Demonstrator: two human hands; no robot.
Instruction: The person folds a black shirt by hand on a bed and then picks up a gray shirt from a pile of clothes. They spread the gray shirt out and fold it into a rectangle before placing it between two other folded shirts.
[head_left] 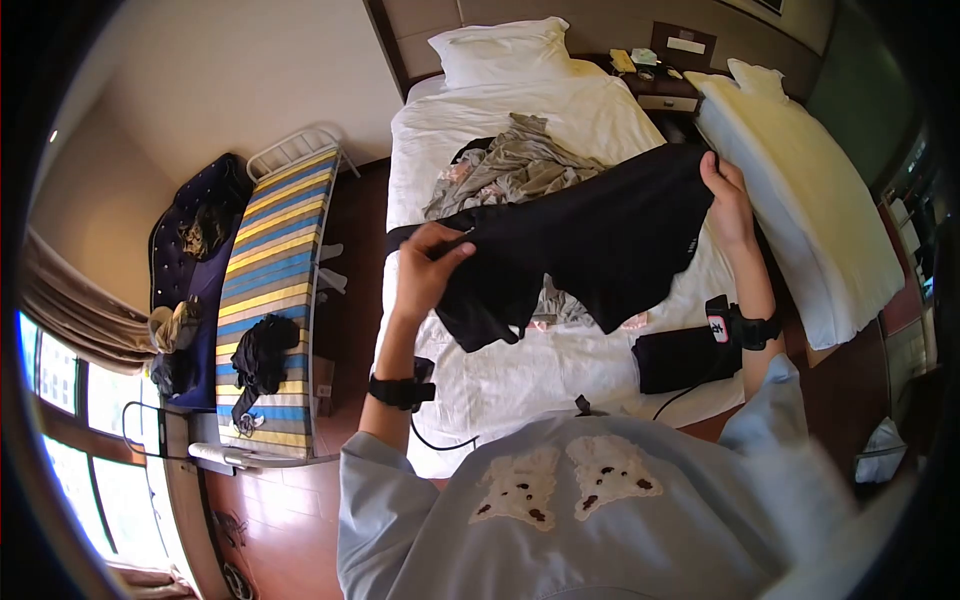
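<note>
Stretched between my two hands above the bed is a pair of black shorts (580, 240), its two legs hanging toward me. My left hand (428, 268) pinches the shorts near their left end, thumb against the fabric. At the other end, my right hand (730, 198) grips the edge, with the thumb on top. Behind the shorts lies a crumpled heap of grey clothes (525, 165) with some pink and black fabric in it. Below my right hand, a folded black cloth (685, 360) rests on the white bed (550, 375).
To the left stands a narrow cot with a striped mattress (270, 270), a black garment (265, 355) lying on it. Beyond it is a dark tufted sofa (185, 260) with clothes. A second bed (800, 210) is at right, and a nightstand (665, 100) between the beds.
</note>
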